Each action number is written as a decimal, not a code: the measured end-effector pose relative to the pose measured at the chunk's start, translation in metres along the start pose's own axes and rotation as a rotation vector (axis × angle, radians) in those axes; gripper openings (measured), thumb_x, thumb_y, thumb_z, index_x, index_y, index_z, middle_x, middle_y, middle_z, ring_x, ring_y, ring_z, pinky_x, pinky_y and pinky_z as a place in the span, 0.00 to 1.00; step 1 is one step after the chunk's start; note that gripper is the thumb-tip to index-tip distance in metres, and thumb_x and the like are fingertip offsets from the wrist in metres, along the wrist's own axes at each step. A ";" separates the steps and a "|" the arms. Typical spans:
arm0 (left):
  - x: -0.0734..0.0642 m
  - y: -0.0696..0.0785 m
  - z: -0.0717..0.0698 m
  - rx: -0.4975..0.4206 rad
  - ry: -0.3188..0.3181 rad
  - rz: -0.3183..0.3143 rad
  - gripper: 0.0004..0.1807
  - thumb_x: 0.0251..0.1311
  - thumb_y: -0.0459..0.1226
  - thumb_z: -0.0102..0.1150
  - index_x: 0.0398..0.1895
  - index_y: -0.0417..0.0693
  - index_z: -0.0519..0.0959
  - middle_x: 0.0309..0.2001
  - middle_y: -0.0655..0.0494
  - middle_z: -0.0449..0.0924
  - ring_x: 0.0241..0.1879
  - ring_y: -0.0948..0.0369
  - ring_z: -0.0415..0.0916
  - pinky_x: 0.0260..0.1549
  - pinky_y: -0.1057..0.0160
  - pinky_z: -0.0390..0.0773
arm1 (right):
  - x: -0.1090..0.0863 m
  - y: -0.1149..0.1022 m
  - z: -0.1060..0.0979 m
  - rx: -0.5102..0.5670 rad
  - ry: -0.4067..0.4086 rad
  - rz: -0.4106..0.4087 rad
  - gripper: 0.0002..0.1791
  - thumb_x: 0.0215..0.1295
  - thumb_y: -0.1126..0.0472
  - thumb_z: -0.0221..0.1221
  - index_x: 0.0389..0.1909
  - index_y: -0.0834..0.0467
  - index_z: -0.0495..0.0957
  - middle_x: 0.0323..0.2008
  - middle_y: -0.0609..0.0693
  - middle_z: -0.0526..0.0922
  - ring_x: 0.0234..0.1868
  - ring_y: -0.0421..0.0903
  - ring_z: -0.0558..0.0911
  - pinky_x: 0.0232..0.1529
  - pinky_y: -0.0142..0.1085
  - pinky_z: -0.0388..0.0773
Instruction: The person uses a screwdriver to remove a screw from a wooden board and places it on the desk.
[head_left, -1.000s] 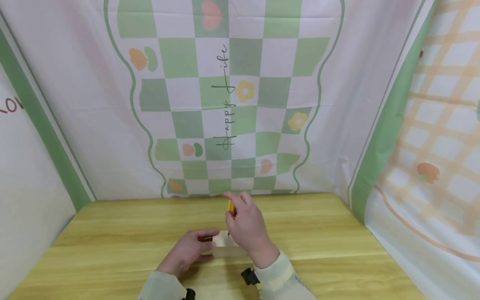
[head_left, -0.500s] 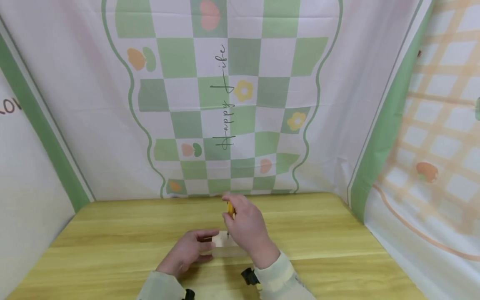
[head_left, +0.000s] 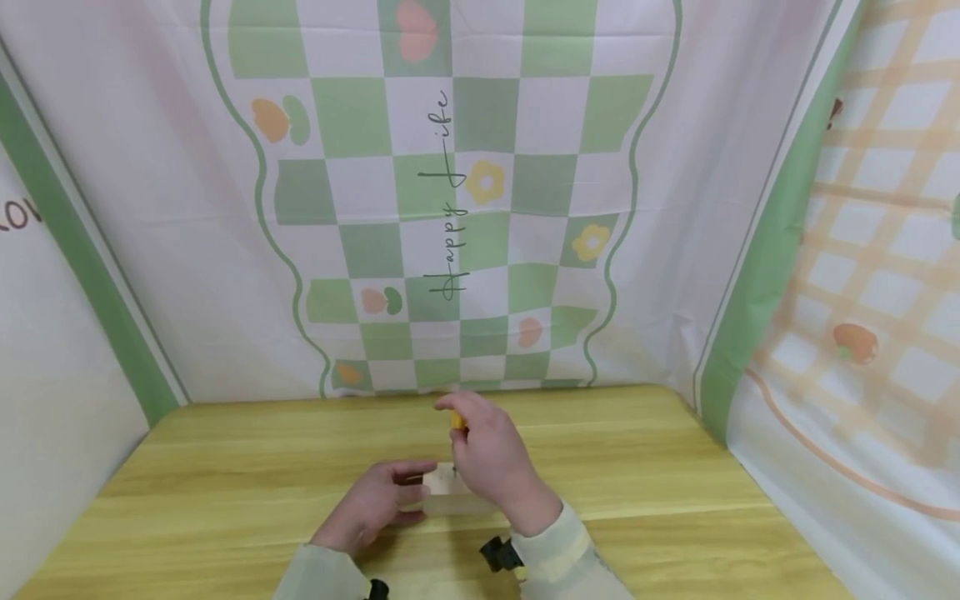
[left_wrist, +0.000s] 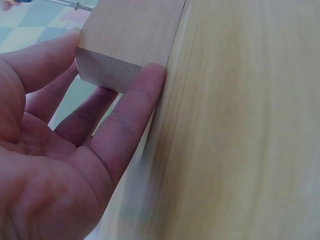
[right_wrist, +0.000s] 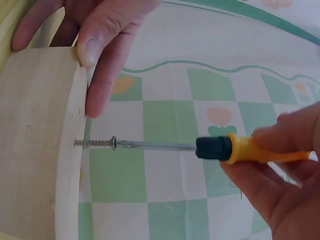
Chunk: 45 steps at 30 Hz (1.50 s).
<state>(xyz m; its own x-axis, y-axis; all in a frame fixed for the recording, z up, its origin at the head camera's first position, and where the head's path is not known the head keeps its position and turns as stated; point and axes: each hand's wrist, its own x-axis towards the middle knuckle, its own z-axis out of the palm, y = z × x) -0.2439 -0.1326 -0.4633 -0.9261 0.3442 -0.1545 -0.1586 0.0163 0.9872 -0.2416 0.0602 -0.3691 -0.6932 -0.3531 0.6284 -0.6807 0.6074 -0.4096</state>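
Two hands, both occupied. Left hand (head_left: 381, 496) gripped one end of the block (left_wrist: 132, 27), fingers part-bent and spread around its edges. Block sat on the table (head_left: 247, 446), between the hands. Screw (right_wrist: 96, 143) stood upright at the block's top face, most of its thread showing; couldn't tell how deep the tip was. Screwdriver (right_wrist: 157, 145) was lined up above, tip at the screw head. Right hand (head_left: 495, 457) held its yellow handle, fingers curled, open only to the handle's thickness. Green-and-white checked cloth (head_left: 487, 112) hung behind the table.
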 end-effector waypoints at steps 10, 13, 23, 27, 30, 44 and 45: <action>0.000 0.000 0.000 0.005 0.011 0.000 0.25 0.64 0.30 0.63 0.65 0.36 0.74 0.66 0.38 0.68 0.61 0.44 0.70 0.46 0.48 0.83 | -0.002 0.001 0.002 -0.078 0.053 0.057 0.27 0.61 0.64 0.70 0.62 0.57 0.76 0.48 0.55 0.77 0.33 0.44 0.79 0.33 0.37 0.82; 0.000 0.000 0.001 0.004 0.017 0.000 0.25 0.64 0.30 0.64 0.65 0.35 0.74 0.66 0.38 0.69 0.60 0.45 0.70 0.45 0.48 0.83 | -0.001 0.001 0.004 -0.055 0.092 0.070 0.28 0.60 0.67 0.70 0.61 0.60 0.74 0.47 0.55 0.77 0.35 0.46 0.79 0.37 0.38 0.83; 0.001 0.000 0.001 0.007 0.025 -0.002 0.25 0.64 0.29 0.63 0.64 0.35 0.74 0.66 0.38 0.69 0.59 0.46 0.72 0.45 0.47 0.83 | 0.001 0.003 -0.003 0.118 -0.019 0.070 0.21 0.62 0.77 0.61 0.55 0.59 0.78 0.39 0.47 0.80 0.35 0.43 0.79 0.35 0.36 0.81; 0.001 -0.001 0.001 0.007 0.026 0.003 0.25 0.64 0.29 0.64 0.65 0.35 0.74 0.66 0.38 0.69 0.59 0.47 0.71 0.45 0.47 0.83 | 0.000 0.003 -0.005 0.010 -0.045 0.075 0.24 0.63 0.70 0.64 0.60 0.57 0.77 0.45 0.52 0.80 0.37 0.45 0.80 0.35 0.38 0.82; 0.001 -0.001 0.001 0.002 0.025 0.006 0.25 0.64 0.29 0.64 0.65 0.35 0.74 0.66 0.38 0.68 0.60 0.46 0.70 0.45 0.47 0.83 | 0.000 0.003 -0.005 -0.066 -0.024 0.081 0.26 0.61 0.65 0.69 0.62 0.54 0.77 0.41 0.50 0.75 0.32 0.42 0.76 0.31 0.34 0.79; 0.000 0.001 0.001 0.001 0.030 -0.002 0.25 0.64 0.28 0.63 0.64 0.35 0.74 0.66 0.38 0.69 0.58 0.48 0.72 0.45 0.47 0.83 | 0.001 0.003 -0.003 0.118 -0.028 0.046 0.25 0.60 0.76 0.64 0.59 0.64 0.73 0.43 0.53 0.81 0.41 0.47 0.83 0.40 0.32 0.83; 0.000 0.002 0.001 0.002 0.028 -0.003 0.25 0.64 0.28 0.63 0.64 0.35 0.74 0.66 0.38 0.69 0.58 0.47 0.72 0.45 0.48 0.83 | 0.002 0.003 -0.003 0.129 -0.034 0.037 0.24 0.60 0.76 0.63 0.58 0.64 0.74 0.43 0.53 0.81 0.42 0.47 0.83 0.41 0.33 0.83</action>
<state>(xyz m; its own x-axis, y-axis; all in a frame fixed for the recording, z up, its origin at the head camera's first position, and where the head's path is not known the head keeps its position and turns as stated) -0.2438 -0.1318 -0.4615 -0.9349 0.3173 -0.1588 -0.1612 0.0189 0.9867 -0.2442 0.0638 -0.3674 -0.7246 -0.3572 0.5894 -0.6777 0.5248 -0.5151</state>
